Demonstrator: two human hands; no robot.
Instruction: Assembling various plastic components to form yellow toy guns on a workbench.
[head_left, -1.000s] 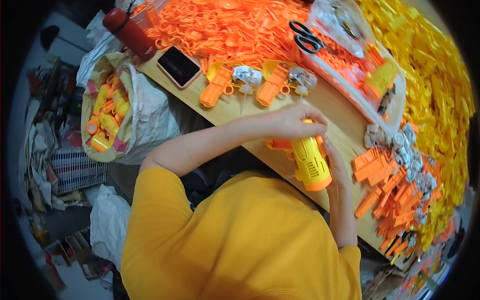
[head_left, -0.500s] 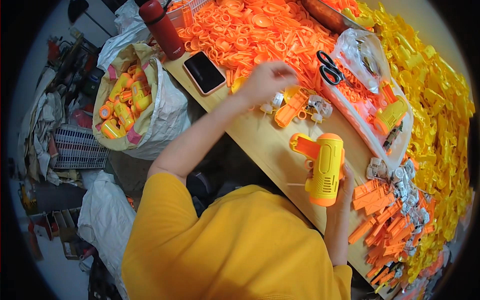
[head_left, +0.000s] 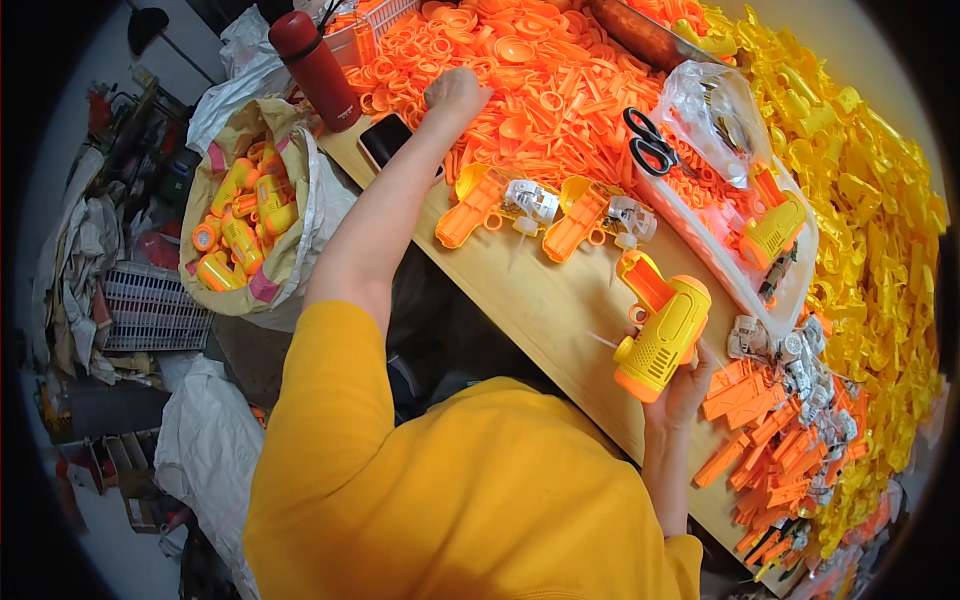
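Orange plastic rings and caps (head_left: 540,70) are lying heaped across the far end of the wooden table (head_left: 540,300), and the left hand (head_left: 455,92) is now reaching into that heap, curled into a loose fist on the parts; whether it is pinching one I cannot tell. Half a second ago this hand was hovering lower, over the two half-built toy guns (head_left: 545,205) near the black phone (head_left: 385,140); since then the arm has been stretching further out, past the phone, toward the red bottle (head_left: 315,65). The right hand (head_left: 685,385) is still gripping the assembled yellow-and-orange toy gun (head_left: 660,325) from below, fingers wrapped around its yellow body, holding it tilted just above the table's near edge, much where it was before. Black scissors (head_left: 650,145) are lying beside a clear plastic bag (head_left: 715,110) of small parts. Orange grip halves (head_left: 760,420) are piling up to the right of the held toy, with yellow shells (head_left: 870,200) heaped beyond. A sack (head_left: 250,215) of finished toys is sitting open on the floor to the left.
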